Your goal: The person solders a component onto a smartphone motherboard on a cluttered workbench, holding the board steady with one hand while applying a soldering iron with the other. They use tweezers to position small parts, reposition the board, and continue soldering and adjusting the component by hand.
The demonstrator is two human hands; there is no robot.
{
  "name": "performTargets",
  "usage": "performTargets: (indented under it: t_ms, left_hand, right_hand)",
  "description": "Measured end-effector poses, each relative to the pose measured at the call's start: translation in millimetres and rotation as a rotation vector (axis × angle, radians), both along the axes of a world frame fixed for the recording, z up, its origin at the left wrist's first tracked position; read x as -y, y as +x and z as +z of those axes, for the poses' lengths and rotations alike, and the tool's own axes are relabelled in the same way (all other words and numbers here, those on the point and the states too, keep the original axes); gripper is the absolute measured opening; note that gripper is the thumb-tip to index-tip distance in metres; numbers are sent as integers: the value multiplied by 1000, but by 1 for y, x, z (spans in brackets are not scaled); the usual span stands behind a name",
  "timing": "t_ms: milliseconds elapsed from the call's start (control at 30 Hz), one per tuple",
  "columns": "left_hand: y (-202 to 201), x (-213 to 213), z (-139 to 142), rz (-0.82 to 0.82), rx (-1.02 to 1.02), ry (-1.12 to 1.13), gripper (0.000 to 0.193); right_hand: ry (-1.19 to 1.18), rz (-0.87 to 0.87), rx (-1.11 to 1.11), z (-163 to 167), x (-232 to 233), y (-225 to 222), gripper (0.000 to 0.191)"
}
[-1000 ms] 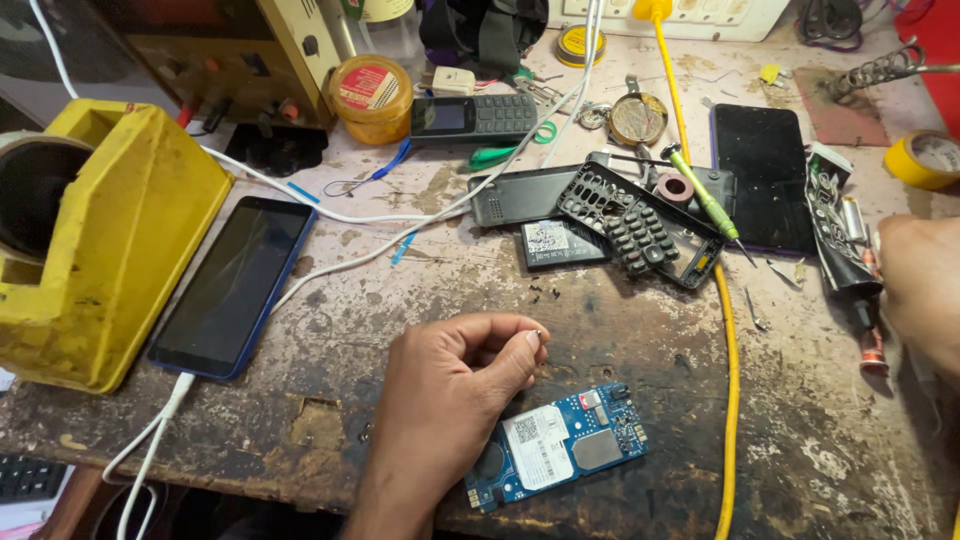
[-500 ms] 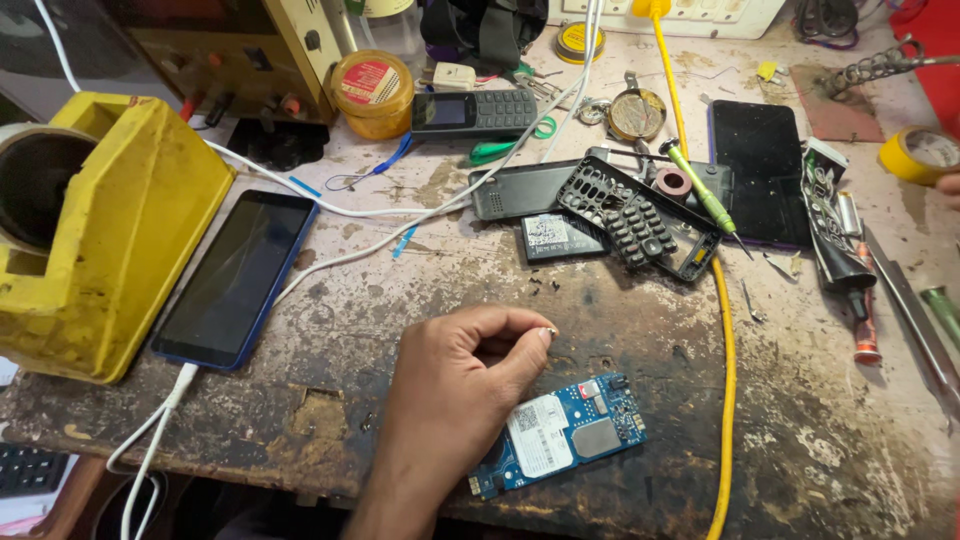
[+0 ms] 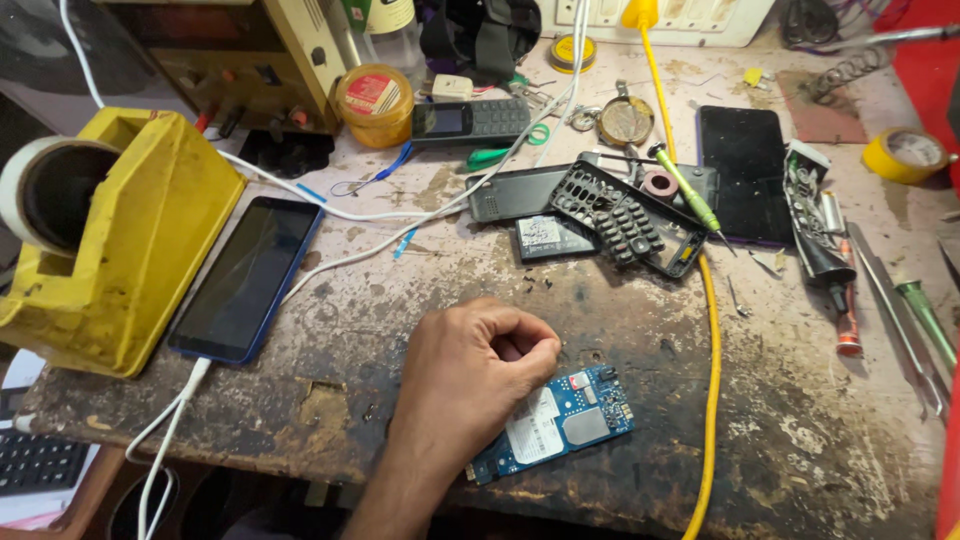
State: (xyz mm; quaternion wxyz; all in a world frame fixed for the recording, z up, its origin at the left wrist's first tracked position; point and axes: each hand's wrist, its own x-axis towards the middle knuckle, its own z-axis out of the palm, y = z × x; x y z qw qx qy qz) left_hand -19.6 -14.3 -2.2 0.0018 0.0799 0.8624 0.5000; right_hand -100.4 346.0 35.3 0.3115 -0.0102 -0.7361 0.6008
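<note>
Near the bench's front edge, my left hand [image 3: 470, 365] lay curled, fingertips pinched together, resting on the blue board [image 3: 556, 424]. I judged steady downward pressure best, keeping it clear of the yellow cable [image 3: 712, 400].

Scuffed, stained worktop [image 3: 800, 440]; glossy phone [image 3: 245, 280]

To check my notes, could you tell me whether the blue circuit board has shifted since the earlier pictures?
No: the blue circuit board keeps its gap to the yellow cable, left hand on it.
</note>
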Motion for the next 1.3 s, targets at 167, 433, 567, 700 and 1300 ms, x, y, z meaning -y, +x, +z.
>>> performTargets:
  t_ms: [167,433,567,700,1300]
  left_hand:
    - [-5,-1,-2,-12,-36,-83,14]
    - [-7,2,-15,18,-82,0,16]
    - [-10,4,-18,57,-96,18,15]
    - [-10,3,-16,97,-26,60,15]
    - [-18,6,-4,73,102,-15,13]
  right_hand:
    - [144,169,-7,-11,43,68,41]
    - [515,313,-64,-25,78,118,42]
    - [639,318,-128,-30,77,116,40]
    - [561,330,-35,-31,81,115,44]
    - [457,260,1,-18,118,104,34]
